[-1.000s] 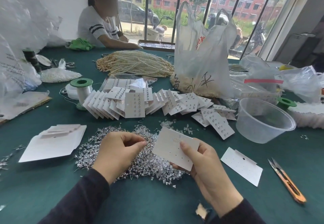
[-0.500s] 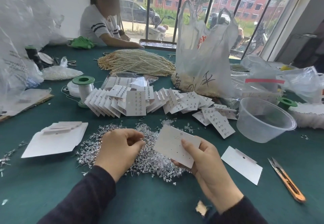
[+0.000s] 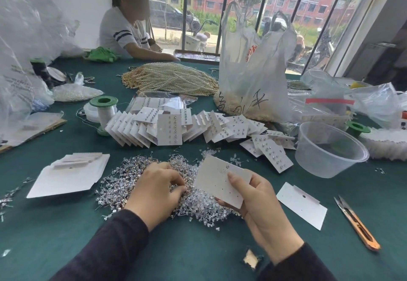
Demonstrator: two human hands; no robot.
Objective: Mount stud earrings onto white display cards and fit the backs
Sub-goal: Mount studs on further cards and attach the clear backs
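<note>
Table [image 3: 198, 247] has a dark green felt top. A glittery heap of stud earrings [image 3: 123, 183], thin metal posts with clear stones, sits at centre near the near edge. Small clear backs [image 3: 204, 208] spill off the heap's right side.

Left hand [image 3: 158, 190] rests on the heap with fingers curled and tips bunched against the thumb. Cannot tell if a stud is between them.

Right hand [image 3: 262, 203] pinches a white display card [image 3: 220, 181], thumb on its face and fingers behind. The card is matte with punched holes, tilted above the backs, one stud near its top edge.

Flat stack of blank cards [image 3: 68, 175] lies toward the left edge. A single blank card [image 3: 301, 206] and orange thread snips [image 3: 356, 223] lie toward the right edge, with bare felt between them.

Filled cards [image 3: 169, 131] are fanned in an overlapping row mid-table.

Round clear plastic bowl [image 3: 330, 148] sits right of the row; contents unclear. Thin white plastic bag [image 3: 253, 71] behind the row has small pale bits settled at its bottom.
</note>
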